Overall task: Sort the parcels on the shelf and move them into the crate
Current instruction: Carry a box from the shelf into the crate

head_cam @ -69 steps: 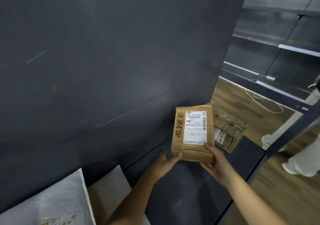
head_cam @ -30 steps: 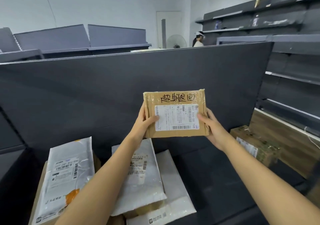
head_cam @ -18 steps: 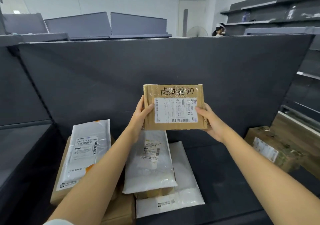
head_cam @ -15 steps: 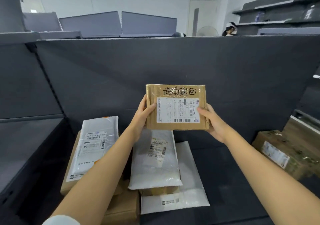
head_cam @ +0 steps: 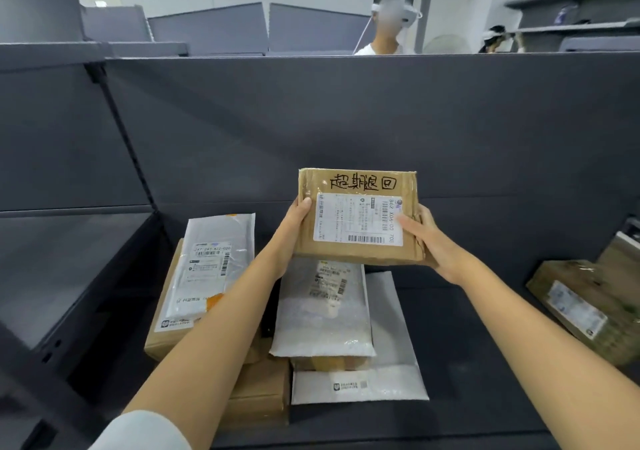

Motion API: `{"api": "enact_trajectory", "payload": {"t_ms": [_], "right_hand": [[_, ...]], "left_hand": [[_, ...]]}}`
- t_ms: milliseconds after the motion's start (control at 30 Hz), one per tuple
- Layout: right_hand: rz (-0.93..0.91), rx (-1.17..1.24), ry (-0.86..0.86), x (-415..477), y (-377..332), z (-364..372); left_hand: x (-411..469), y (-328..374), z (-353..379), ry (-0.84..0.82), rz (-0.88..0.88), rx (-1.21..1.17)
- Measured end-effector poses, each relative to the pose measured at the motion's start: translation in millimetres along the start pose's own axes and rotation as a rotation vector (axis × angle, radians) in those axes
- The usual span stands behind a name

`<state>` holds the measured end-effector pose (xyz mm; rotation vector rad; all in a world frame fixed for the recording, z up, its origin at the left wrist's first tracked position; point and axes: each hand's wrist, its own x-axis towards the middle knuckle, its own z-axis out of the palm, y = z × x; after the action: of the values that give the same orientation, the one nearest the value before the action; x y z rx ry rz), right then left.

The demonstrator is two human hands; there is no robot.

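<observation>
I hold a brown cardboard parcel (head_cam: 358,186) with black handwriting and a white label up in front of me, label facing me. My left hand (head_cam: 292,228) grips its left edge and my right hand (head_cam: 431,245) grips its right edge. Below it on the dark shelf (head_cam: 467,328) lie a white bubble mailer (head_cam: 325,314), another white mailer (head_cam: 391,377) under it, a clear-wrapped mailer (head_cam: 211,262) on a flat cardboard box (head_cam: 162,332), and a small brown box (head_cam: 259,394). No crate is in view.
A taped cardboard box (head_cam: 581,307) lies at the shelf's right end. The shelf's dark back panel (head_cam: 346,114) rises behind the parcels. A person wearing a headset (head_cam: 391,17) stands beyond the panel. A bare shelf bay (head_cam: 59,266) is at the left.
I lifted the parcel from the shelf's right end, turned it label-up and carried it left over the pile. My view swung left and a person came into view behind the panel.
</observation>
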<state>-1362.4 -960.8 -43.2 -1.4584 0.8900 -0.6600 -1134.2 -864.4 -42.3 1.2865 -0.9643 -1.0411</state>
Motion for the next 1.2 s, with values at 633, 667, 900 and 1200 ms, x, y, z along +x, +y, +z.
{"api": "enact_trajectory", "payload": {"t_ms": [633, 667, 900, 1200], "right_hand": [[0.459, 0.314, 0.294, -37.5, 47.4, -56.1], [0.415, 0.326, 0.299, -39.7, 49.6, -57.2], [0.061, 0.427, 0.395, -56.3, 60.2, -76.4], [0.016, 0.463, 0.712, -166.3, 95.9, -146.0]], "left_hand": [[9.4, -15.3, 80.5, 0.097, -0.601, 0.134], [8.8, -14.0, 83.4, 0.078, -0.572, 0.144], [12.6, -17.4, 104.5, -0.052, -0.305, 0.111], [-1.9, -53.3, 217.9, -0.454, -0.277, 0.121]]}}
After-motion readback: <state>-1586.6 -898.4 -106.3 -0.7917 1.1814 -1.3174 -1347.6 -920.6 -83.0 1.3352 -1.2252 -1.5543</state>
